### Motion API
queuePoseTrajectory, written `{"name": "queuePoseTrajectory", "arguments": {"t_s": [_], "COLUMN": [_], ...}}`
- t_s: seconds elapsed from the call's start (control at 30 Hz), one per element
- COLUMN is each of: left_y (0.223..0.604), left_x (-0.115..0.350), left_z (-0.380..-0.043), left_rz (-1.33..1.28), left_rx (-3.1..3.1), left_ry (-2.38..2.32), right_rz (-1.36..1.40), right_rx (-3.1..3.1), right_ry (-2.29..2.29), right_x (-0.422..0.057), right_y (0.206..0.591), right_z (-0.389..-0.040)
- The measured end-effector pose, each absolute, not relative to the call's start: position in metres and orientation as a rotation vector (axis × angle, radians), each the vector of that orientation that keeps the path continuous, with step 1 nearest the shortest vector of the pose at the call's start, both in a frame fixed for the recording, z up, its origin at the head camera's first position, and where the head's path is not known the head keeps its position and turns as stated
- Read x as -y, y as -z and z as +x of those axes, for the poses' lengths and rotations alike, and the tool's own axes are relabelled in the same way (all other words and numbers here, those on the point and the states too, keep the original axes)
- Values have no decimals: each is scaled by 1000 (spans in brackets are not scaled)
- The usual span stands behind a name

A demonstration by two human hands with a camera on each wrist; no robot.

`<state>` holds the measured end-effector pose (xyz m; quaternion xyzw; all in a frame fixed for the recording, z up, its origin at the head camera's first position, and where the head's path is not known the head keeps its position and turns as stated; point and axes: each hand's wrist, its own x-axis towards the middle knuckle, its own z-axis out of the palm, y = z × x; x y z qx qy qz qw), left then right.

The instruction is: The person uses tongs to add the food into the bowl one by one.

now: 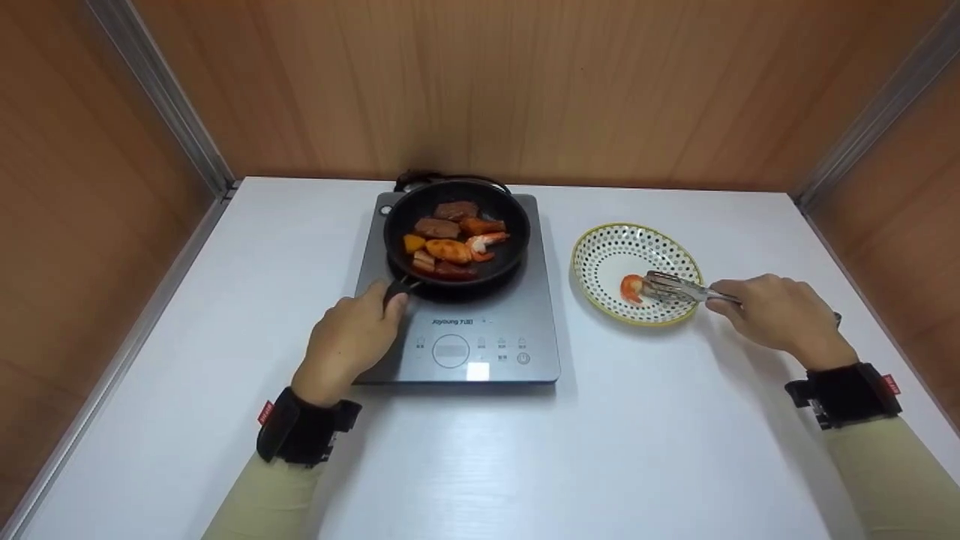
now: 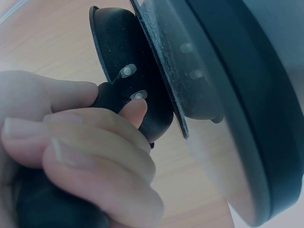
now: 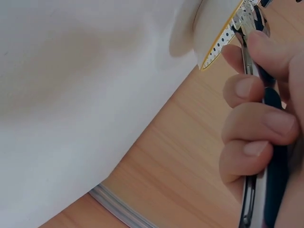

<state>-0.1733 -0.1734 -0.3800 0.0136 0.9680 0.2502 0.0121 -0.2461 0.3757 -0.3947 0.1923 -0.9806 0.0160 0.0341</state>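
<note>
My left hand (image 1: 351, 339) grips the black handle (image 2: 61, 204) of a frying pan (image 1: 517, 259), its fingers curled round it in the left wrist view. The pan stands on a grey induction cooker (image 1: 487, 319) and holds several pieces of food: brown meat (image 1: 437, 228), an orange piece (image 1: 448, 250) and a shrimp (image 1: 486, 241). On the right, my right hand (image 1: 776, 311) holds metal tongs (image 1: 686, 288), fingers wrapped round their arms in the right wrist view. The tongs' tips are over a dotted plate (image 1: 611, 259), right at another shrimp (image 1: 632, 289) lying there.
The cooker and plate stand on a white table (image 1: 480, 457). Wooden panels (image 1: 480, 90) close off the back and both sides, with metal rails (image 1: 161, 94) at the corners. A dark cable (image 1: 416, 178) lies behind the pan.
</note>
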Motion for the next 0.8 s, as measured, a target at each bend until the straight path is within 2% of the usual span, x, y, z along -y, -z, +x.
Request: {"name": "queuePoseTrajectory", "arguments": {"t_s": [0.53, 0.8], "left_y": [382, 379], "left_x": [173, 173], "left_z": [-174, -173], "left_rz": [30, 50], "left_rx": [-3008, -3015], "left_ry": [-795, -775], "right_rz": [652, 771], "right_rx": [2891, 2765], "right_ry": [-34, 28], "right_x": [-333, -286], "right_y": [354, 323], "right_z": [-254, -259]}}
